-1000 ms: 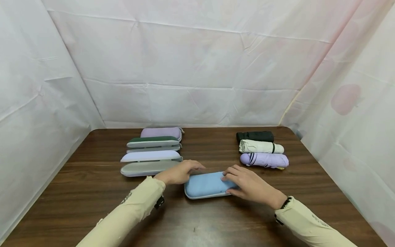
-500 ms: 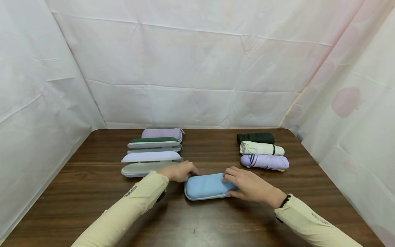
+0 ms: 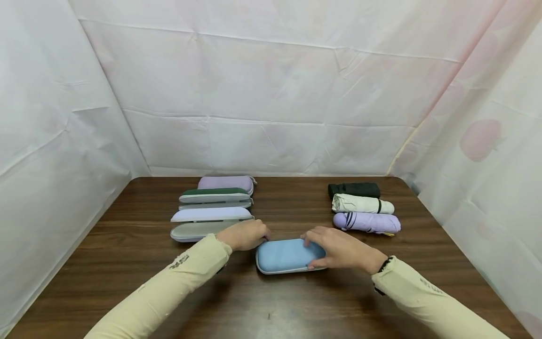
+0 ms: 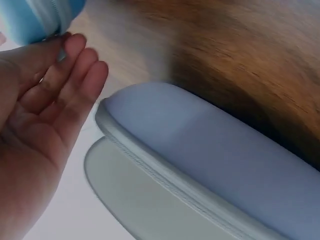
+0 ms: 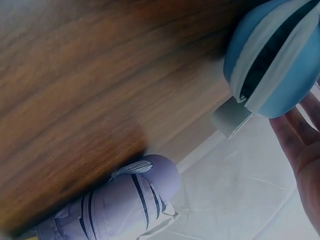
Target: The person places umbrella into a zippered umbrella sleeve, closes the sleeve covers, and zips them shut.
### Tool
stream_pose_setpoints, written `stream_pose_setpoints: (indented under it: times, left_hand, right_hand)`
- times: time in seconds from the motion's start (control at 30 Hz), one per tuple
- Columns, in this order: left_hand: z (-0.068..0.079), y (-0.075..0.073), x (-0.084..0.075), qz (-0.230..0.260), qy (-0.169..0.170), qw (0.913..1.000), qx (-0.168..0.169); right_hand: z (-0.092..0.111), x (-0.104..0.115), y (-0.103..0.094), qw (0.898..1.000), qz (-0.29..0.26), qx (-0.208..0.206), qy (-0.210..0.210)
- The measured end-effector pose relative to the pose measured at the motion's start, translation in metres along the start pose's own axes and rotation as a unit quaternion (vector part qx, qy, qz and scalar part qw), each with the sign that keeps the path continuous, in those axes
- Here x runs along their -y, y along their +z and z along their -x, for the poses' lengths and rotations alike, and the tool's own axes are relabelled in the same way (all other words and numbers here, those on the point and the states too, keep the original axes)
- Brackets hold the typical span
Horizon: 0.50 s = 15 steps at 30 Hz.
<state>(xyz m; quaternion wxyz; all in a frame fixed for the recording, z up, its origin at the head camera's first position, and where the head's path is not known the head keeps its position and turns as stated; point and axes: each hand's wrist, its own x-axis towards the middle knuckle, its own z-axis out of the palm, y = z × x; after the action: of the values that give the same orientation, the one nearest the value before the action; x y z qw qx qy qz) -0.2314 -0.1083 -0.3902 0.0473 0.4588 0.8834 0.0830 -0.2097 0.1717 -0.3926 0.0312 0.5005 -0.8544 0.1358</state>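
Note:
A light blue zip case [image 3: 281, 256] lies lengthwise on the table in front of me. At its left end, my left hand [image 3: 245, 234] pinches the zipper pull between thumb and fingertips; in the left wrist view that hand [image 4: 45, 100] meets the end of the case [image 4: 37, 20]. My right hand [image 3: 338, 249] grips the other end, fingers over the top and thumb along the front edge. From the right wrist, the zipper on the blue case [image 5: 280, 55] shows a dark gap at this end, beside a small grey fabric tab [image 5: 232, 118].
Left of the hands sit an open pale lavender case [image 3: 211, 214], an open dark green case [image 3: 216, 192] and a mauve case [image 3: 224, 182]. Right, in a column, are a black folded umbrella [image 3: 354, 189], a white one [image 3: 360, 204] and a lilac one [image 3: 368, 222]. White sheeting [image 3: 262, 94] hangs behind the table.
My left hand's fingers have drawn in from reaching over the case's far left corner to pinching at its left end. The right hand's fingers have shifted slightly on the case.

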Motion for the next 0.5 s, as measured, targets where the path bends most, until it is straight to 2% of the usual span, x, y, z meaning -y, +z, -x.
stream_pose_setpoints:
  times: [0.13,0.3,0.4,0.5]
  left_hand:
    - [0.002,0.002,0.000,-0.072,0.005,0.9973,-0.011]
    - [0.004,0.006,0.000,-0.185,0.031,0.9818,-0.029]
    - [0.005,0.008,-0.001,-0.219,0.040,0.9741,-0.037]
    - [0.008,0.011,-0.002,-0.230,0.036,0.9716,-0.040]
  right_hand:
    - [-0.002,-0.004,0.000,0.999,0.010,0.005,-0.034]
    - [-0.002,-0.008,-0.001,0.997,0.034,0.020,-0.065]
    - [-0.001,-0.010,-0.001,0.997,0.036,0.026,-0.065]
    - [0.000,-0.011,-0.001,0.997,0.033,0.026,-0.063]
